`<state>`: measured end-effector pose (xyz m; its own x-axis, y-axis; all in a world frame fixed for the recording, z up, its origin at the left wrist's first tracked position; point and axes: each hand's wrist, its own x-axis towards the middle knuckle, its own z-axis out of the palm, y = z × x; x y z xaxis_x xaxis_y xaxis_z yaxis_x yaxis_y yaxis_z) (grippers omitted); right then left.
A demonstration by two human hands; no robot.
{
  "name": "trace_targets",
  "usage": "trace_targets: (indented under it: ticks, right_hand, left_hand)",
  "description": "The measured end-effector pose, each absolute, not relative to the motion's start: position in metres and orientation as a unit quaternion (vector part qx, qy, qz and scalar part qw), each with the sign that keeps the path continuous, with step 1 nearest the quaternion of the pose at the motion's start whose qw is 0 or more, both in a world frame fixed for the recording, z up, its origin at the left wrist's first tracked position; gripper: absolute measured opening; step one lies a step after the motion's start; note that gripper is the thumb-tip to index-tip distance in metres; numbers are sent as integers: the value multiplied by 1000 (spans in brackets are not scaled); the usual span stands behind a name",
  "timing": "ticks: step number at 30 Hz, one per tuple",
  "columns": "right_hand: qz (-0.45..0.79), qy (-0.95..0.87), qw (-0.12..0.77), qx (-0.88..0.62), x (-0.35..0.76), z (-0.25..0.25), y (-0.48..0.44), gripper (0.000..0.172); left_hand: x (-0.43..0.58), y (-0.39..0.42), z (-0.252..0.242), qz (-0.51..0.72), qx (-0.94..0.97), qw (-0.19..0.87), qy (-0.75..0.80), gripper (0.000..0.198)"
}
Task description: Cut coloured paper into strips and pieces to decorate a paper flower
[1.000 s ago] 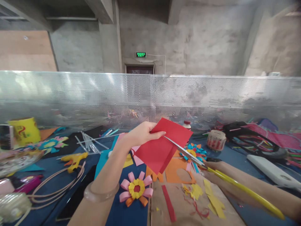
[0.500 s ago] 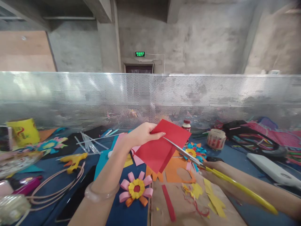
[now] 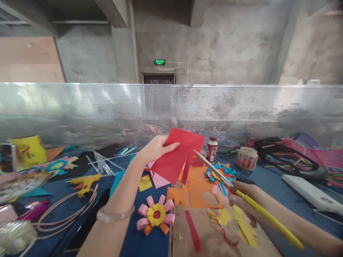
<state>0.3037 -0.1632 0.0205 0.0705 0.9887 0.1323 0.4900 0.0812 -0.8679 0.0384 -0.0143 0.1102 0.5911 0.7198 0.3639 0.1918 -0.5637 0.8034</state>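
Scissors (image 3: 250, 202) right of paper (image 3: 179, 153), before bottle (image 3: 212, 150)

In the middle of the frame, the red sheet (image 3: 168, 162) looks like smooth, matt paper. The scissors (image 3: 220, 175) show shiny metal at the blades and smooth yellow plastic at the handle. At bottom centre, the flower (image 3: 149, 215) is of matt paper, and the cardboard (image 3: 211, 244) is dull. At lower left, the glue gun (image 3: 86, 184) seems plastic. A perforated panel (image 3: 128, 100) of glossy metal crosses the frame; above it, the wall (image 3: 235, 46) is rough, matt concrete.
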Motion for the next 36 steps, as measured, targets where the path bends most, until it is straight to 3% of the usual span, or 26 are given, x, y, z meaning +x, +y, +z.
trace_targets:
  ticks: [2,8,14,21,36]
  right_hand:
    - [309,-609,419,-598,295,20,-160,29]
    - [230,-544,606,-533,252,35,-127,29]
    - [232,-487,707,-458,217,56,-94,30]
    - [290,-489,723,-393,214,52,-79,26]
    - [341,-444,695,-451,218,51,-88,32]
  left_hand:
    - [37,-11,110,399,791,366,284,24]
    - [41,-15,111,434,785,339,283,25]
    - [47,-25,113,445,791,311,282,26]
    - [48,-22,110,433,800,305,282,28]
    - [50,-15,105,414,815,296,277,30]
